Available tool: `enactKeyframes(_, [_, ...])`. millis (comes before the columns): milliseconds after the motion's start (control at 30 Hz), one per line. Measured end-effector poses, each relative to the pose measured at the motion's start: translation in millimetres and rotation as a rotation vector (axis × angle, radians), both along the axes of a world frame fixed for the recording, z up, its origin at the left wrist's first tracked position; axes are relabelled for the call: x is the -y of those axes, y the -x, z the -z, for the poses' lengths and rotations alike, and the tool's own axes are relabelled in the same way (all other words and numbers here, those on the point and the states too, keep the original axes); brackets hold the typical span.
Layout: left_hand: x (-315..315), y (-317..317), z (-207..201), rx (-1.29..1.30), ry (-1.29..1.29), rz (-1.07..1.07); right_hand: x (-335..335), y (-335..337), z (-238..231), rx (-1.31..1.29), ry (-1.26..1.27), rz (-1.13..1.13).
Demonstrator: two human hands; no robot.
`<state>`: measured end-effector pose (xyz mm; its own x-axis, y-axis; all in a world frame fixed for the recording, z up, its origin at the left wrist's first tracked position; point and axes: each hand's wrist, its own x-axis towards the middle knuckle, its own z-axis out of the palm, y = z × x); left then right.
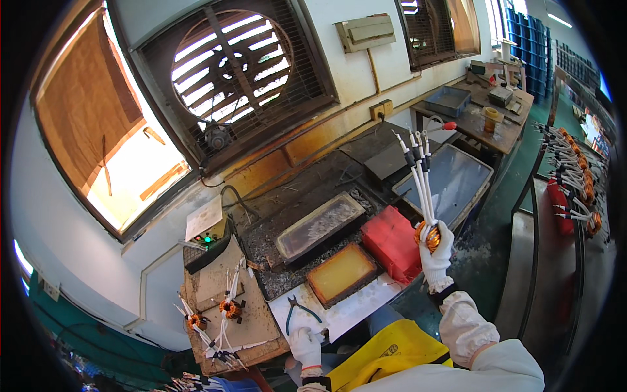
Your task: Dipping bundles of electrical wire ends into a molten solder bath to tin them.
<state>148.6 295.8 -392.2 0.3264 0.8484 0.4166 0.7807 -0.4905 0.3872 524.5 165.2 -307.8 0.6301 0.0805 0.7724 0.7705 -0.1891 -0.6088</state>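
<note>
Raised at the right, my gloved right hand (436,260) is closed round a copper-wound ring coil (428,236). White leads (423,183) with dark sleeves and metal lugs stand up from the coil. Low in the middle, my gloved left hand (305,347) has its fingers curled at the handle ends of green-handled pliers (302,313). The pliers lie with their handles spread and their jaws pointing away from me. Whether the left fingers touch the pliers or hold something small, I cannot make out.
Ahead stand an amber-filled tray (341,273), a grey-topped rectangular trough (320,225) and a red block-like container (392,243). More coils (230,310) lie on the left board (261,330), beside a box with a green light (206,230). Coils hang on a right-hand rack (581,163).
</note>
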Motion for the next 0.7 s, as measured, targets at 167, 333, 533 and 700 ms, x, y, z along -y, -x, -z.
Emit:
enactKeyframes(167, [-0.8, 1.0, -2.4, -0.048, -0.015, 0.002, 1.3, -1.1, 0.7, -0.055, -0.007, -0.010])
enactKeyframes(333, [-6.3, -16.1, -39.8, 0.491, 0.158, -0.161, 2.1, 1.2, -2.6, -0.060, 0.015, -0.019])
enactKeyframes(533, [5.2, -87.2, -202.7, 0.437, -0.116, 0.436, 3.2, 2.3, -5.6, -0.035, 0.035, -0.009])
enactKeyframes(700, [27.4, -174.7, -302.8, 0.222, -0.504, 0.891, 5.3, -2.9, -3.2, -0.020, 0.040, -0.020])
